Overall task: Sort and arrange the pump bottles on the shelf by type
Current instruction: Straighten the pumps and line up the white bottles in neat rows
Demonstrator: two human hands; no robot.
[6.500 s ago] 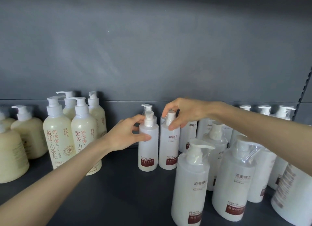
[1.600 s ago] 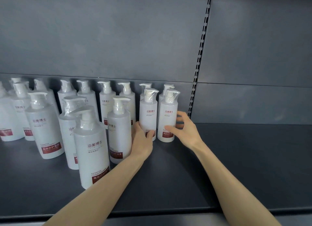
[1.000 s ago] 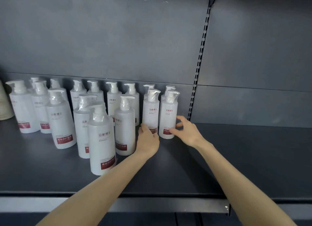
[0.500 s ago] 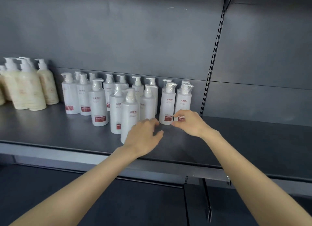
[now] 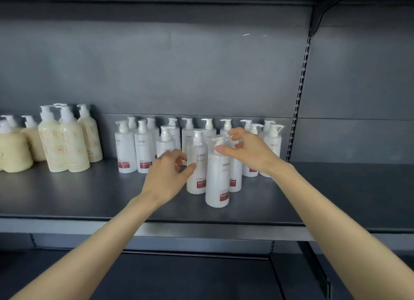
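The right hand [image 5: 248, 153] was pictured spread wide at the pump [image 5: 217, 141] of the near bottle [image 5: 217, 178]; the left hand [image 5: 167, 176] was seen loosely curled, empty.

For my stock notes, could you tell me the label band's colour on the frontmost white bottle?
The label band is red, clearest in the head view.

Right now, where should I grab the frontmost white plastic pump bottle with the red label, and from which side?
Take the frontmost white pump bottle round its smooth cylindrical body at mid-height, coming from the shelf's open front edge. It stands upright, neighbouring white bottles crowd close behind on both sides, and its film-wrapped pump head looks a narrow, probably slippery hold.
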